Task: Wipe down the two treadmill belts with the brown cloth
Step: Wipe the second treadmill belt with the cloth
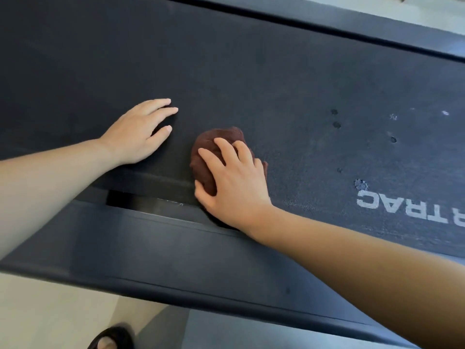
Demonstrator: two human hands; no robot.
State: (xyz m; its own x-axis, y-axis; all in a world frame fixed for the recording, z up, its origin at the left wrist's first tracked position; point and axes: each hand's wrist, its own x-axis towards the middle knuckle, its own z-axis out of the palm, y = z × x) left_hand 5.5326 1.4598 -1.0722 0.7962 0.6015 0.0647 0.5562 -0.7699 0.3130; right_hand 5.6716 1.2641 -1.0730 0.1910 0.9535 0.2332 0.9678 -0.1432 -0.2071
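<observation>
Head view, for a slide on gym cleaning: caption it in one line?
Right hand grips the bunched brown cloth on the treadmill belt; left hand rests flat alongside.

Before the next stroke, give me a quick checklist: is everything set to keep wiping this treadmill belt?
1. Cloth in hand: ok. The right hand grips the bunched brown cloth.
2. Cloth on surface: ok. It sits on the treadmill belt, near the near edge.
3. Left hand out of the way: ok for a stroke to the right. It rests flat on the belt, apart from the cloth.
4. Belt clean: not ok. Dark spots show to the right.
5. Second belt: cannot tell, out of view.
</observation>
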